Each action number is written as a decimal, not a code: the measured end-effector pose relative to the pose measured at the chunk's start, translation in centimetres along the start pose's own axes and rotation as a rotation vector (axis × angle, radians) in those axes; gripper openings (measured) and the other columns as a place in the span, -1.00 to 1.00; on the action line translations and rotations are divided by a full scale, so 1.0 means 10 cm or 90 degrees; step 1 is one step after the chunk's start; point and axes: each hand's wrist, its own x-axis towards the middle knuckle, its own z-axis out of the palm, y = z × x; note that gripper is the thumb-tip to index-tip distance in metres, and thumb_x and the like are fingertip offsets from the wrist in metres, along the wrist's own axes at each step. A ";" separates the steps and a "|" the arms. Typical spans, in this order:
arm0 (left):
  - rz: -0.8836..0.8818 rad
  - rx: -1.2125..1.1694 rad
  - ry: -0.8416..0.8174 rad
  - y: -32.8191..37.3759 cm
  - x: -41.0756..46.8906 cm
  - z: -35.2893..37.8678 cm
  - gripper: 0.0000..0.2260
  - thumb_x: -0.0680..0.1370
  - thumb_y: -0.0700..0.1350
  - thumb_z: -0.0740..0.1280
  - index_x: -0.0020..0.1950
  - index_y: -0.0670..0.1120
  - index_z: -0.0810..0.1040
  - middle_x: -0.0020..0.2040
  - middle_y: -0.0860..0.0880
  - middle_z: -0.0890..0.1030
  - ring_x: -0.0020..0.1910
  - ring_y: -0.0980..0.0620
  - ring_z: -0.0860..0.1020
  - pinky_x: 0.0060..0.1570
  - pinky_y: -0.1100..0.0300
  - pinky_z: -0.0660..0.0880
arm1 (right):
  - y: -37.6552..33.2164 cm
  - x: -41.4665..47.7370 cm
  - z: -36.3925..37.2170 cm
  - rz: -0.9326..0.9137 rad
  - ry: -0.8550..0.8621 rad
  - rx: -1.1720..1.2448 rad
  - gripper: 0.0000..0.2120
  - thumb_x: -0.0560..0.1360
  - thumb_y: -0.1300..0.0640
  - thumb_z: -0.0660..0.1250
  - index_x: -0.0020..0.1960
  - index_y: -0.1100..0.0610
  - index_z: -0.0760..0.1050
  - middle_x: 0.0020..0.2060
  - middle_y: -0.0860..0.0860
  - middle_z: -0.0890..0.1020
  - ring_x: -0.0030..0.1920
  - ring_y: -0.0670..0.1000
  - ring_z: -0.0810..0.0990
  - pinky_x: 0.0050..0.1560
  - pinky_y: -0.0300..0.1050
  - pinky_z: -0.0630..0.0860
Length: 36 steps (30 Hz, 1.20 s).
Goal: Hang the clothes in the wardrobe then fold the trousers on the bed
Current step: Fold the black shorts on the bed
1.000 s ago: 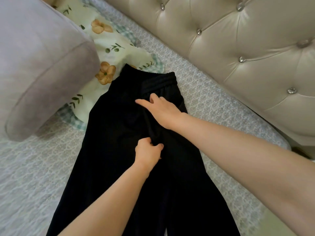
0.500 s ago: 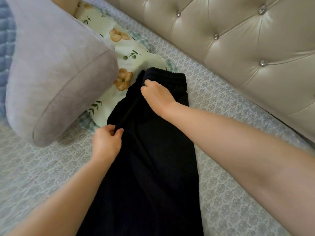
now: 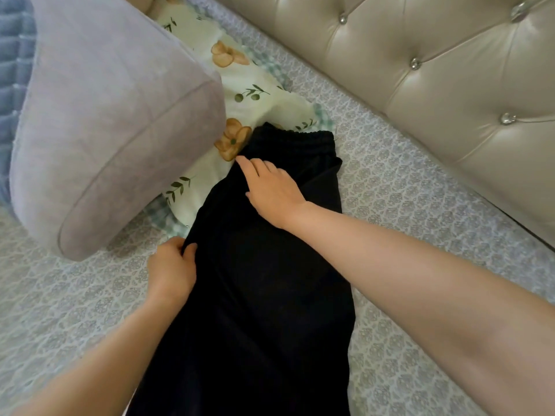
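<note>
Black trousers lie lengthwise on the patterned bed cover, folded leg over leg, with the elastic waistband at the far end. My left hand pinches the trousers' left edge about halfway down. My right hand lies flat on the cloth just below the waistband, fingers stretched toward the left edge. The trouser legs run out of view at the bottom.
A large lilac cushion stands at the left, close to the trousers. A floral pillow lies under the waistband. The tufted beige headboard runs along the right. A blue quilt shows at the far left.
One leg has been folded over the other, so the trousers are narrower. My left hand carried the edge to the left side; my right hand slid up and left toward the waistband.
</note>
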 end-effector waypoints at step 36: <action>0.230 0.072 0.033 1.05 0.71 0.42 -0.61 0.61 -0.32 0.21 0.43 -0.13 0.37 0.34 -0.17 0.48 0.32 -0.15 0.44 0.29 0.05 0.36 | 1.27 -0.28 0.03 0.598 0.061 0.569 -0.69 0.59 -0.06 0.19 0.11 0.18 0.45 -0.05 0.03 0.55 -0.01 0.05 0.54 -0.06 -0.06 0.51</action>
